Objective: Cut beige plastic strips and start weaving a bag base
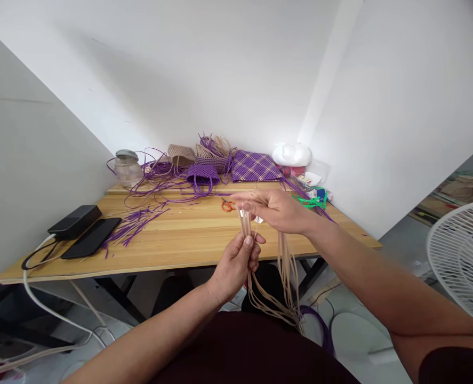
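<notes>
My left hand is closed around a bundle of beige weaving strips, thumb pressed on them just below the table's front edge. Above it, my right hand pinches the upper ends of the same strips. The strips hang down in loops over my lap. Orange-handled scissors lie on the wooden table just behind my right hand.
At the back of the table lie small woven purple and beige baskets, a checked purple mat, loose purple strips, a glass jar and green cord. A phone and power bank lie left. A white fan stands right.
</notes>
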`<state>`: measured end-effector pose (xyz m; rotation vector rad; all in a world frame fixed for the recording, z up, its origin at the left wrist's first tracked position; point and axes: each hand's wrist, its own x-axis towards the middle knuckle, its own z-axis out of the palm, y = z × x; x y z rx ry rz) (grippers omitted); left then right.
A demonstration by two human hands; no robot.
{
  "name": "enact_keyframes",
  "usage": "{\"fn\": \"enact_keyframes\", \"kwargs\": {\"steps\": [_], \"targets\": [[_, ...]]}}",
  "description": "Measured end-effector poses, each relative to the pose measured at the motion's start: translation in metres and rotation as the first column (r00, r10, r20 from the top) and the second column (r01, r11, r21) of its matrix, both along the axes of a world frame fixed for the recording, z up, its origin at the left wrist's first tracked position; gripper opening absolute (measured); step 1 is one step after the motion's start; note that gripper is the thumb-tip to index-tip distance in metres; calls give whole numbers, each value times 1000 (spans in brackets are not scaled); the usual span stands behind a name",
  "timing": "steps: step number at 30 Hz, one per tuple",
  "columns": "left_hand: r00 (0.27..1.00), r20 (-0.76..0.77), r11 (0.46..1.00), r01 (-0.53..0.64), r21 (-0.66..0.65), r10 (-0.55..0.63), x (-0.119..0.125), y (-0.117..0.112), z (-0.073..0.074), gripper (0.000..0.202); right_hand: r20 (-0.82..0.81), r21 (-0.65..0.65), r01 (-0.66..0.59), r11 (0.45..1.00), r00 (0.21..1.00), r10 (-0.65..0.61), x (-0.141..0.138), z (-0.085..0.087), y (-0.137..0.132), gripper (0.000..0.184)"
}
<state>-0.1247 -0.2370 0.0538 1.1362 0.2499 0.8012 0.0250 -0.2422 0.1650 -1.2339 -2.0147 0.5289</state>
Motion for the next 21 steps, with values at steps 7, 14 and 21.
{"fn": "enact_keyframes", "kwargs": {"steps": [7, 14, 21], "targets": [[998, 40, 999, -41, 8, 40, 1, 3, 0, 31, 35, -76, -4, 997, 999, 6, -8, -8, -10, 40], [999, 34, 1000, -3, -7, 3, 0, 2, 3, 30, 129, 97, -144, 985, 983, 131, -3, 1, -2, 35], [999, 44, 1000, 0, 11, 0, -2, 3, 3, 29, 124, 57, -131, 990, 985, 123, -3, 6, -7, 37]]}}
